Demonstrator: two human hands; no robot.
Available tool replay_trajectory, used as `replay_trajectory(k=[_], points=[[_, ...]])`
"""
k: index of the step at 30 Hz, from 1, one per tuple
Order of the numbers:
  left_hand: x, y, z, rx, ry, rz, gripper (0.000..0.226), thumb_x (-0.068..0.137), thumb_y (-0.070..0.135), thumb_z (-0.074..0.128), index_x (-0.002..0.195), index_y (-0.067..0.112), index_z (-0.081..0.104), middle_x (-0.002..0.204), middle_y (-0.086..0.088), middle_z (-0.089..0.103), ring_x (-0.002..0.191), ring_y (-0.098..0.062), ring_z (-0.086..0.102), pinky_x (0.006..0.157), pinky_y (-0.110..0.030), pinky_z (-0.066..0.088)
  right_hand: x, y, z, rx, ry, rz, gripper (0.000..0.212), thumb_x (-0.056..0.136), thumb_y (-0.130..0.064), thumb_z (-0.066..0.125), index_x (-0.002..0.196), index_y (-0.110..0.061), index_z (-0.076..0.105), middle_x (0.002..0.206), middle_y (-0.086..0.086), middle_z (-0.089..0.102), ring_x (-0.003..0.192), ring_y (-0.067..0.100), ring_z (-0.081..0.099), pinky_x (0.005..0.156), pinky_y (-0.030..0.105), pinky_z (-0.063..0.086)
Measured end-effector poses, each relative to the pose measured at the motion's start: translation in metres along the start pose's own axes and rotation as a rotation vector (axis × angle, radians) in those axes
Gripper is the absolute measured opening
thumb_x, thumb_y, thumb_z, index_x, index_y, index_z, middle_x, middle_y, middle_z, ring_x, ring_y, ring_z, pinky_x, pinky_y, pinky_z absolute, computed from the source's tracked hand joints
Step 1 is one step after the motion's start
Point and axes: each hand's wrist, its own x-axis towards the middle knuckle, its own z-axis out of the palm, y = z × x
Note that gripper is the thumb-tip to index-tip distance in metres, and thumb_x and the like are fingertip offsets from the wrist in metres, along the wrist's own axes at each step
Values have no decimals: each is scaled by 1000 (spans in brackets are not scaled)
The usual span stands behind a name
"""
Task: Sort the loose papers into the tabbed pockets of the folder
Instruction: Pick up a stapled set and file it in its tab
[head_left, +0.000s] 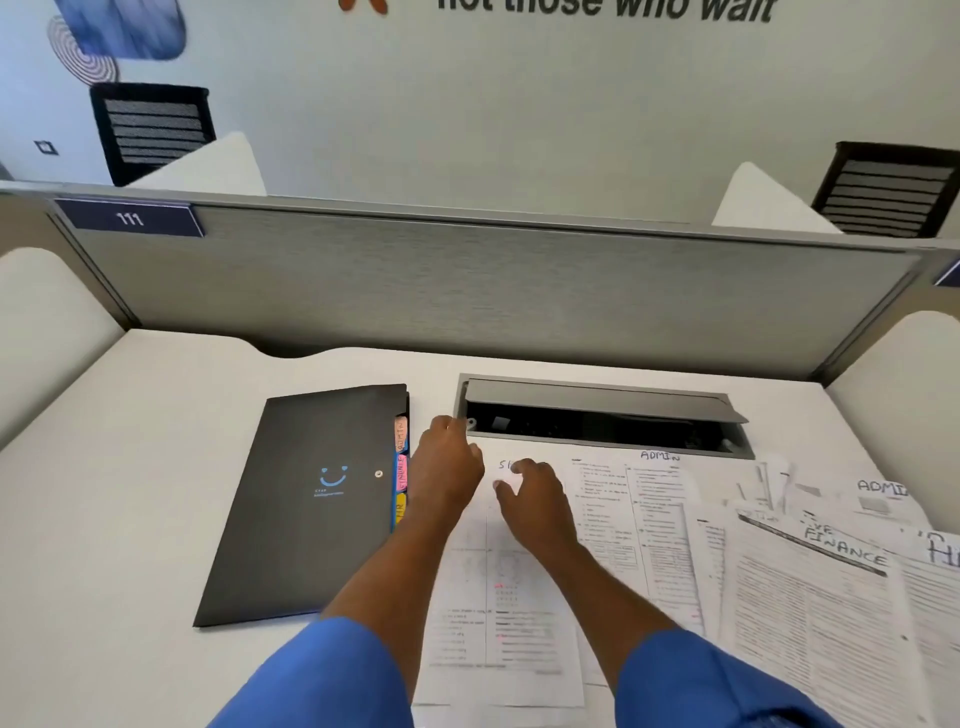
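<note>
A black folder (306, 499) lies closed on the desk at left, with coloured tabs (401, 467) sticking out of its right edge. To its right, several loose printed papers (810, 582) are spread out, some marked ADMIN and FINANCE by hand. My left hand (447, 467) and my right hand (535, 499) rest over the top of the nearest sheet (498, 623), fingers spread on it. Whether either hand pinches the sheet is hidden.
An open grey cable tray (602, 400) is sunk into the desk just beyond my hands. A grey partition (467, 280) closes the back of the white desk (130, 467). Black chairs stand beyond it.
</note>
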Motion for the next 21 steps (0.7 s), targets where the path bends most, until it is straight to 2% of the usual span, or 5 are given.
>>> replay_trajectory(k=[3,8,21], points=[[-18,22,9,-31,-27,22,43,92,23,54,135,16,50,138,-4,50,120,-22,53,92,-33,47,-10,18,-20,-30,40,35,46,94,-38,60,133,-14,55,136,7,55,122,26,57,98,38,49],[-47,58,30,-75,-93,25,48,91,25,57,138,17,47,143,-3,46,128,-22,46,102,-35,41,-24,51,-56,-62,83,99,52,94,-40,60,135,-10,51,136,12,53,122,30,57,98,40,50],[-101,122,84,-82,-205,13,52,89,28,61,138,18,47,138,-4,49,123,-20,51,98,-33,44,-47,131,-121,-122,91,150,54,93,-40,59,135,-8,49,134,13,53,121,32,57,97,42,49]])
